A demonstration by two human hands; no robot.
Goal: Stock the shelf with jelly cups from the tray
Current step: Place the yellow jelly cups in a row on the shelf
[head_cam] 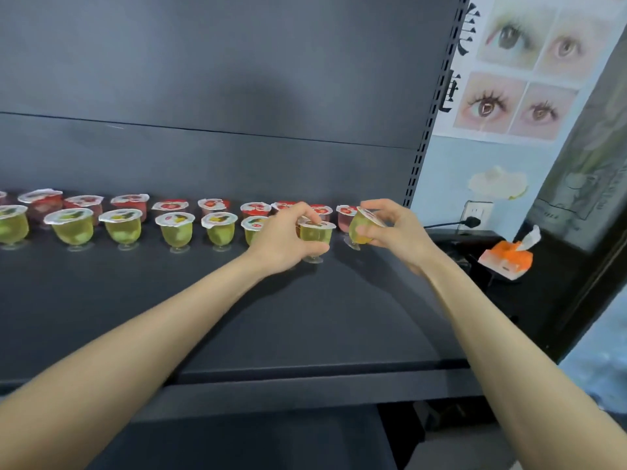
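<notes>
Both hands held jelly cups at the shelf [203, 300].
The left hand [283, 240] gripped an upright yellow cup [317, 234] standing at the right end of the front row [176, 230]; the right hand [393, 232] pinched a tilted cup [359, 228] just beside.

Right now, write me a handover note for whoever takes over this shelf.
Left hand grips the upright cup, yellow, its foot on or just above the shelf at the right end of the front row.
Right hand grips the tilted cup, also yellow, off the shelf.
Done: red cups stand at the back, yellow cups in front.
Left: set both held cups down. Tray not in view.
</notes>
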